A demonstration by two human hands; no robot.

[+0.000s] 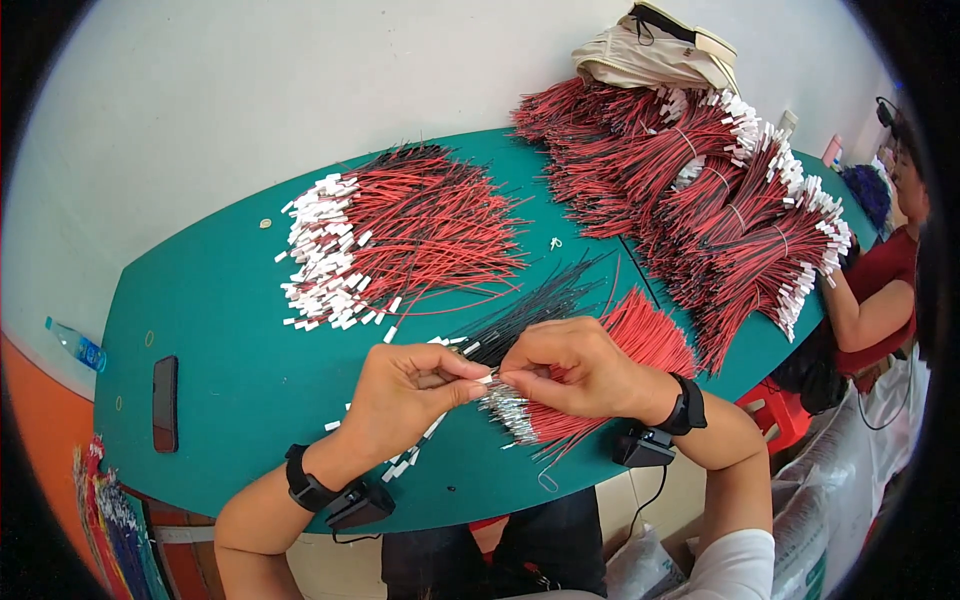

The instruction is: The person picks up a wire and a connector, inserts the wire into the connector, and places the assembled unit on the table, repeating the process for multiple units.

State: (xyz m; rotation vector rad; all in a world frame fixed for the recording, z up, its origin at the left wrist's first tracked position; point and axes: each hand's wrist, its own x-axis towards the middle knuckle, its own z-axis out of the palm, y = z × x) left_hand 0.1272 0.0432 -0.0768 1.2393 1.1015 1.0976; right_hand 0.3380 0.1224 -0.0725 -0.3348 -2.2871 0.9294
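Observation:
Over the near middle of the table, my left hand [408,392] pinches a small white connector [486,379] between thumb and fingertips. My right hand [578,368] is closed right beside it, fingertips together at the connector's end; what they hold looks like a thin wire, mostly hidden. Under and beside my right hand spreads a bundle of loose red wires [650,335] with silvery crimped ends [512,412]. Black wires [530,305] fan out behind my hands. Several loose white connectors [403,462] lie partly hidden below my left hand.
A pile of red-black wires with white connectors [420,230] lies at the back left. Large tied bundles [690,210] fill the right, with a beige bag [650,55] behind. A phone [165,404] and a bottle [76,344] are at left. Another person [880,310] sits at far right.

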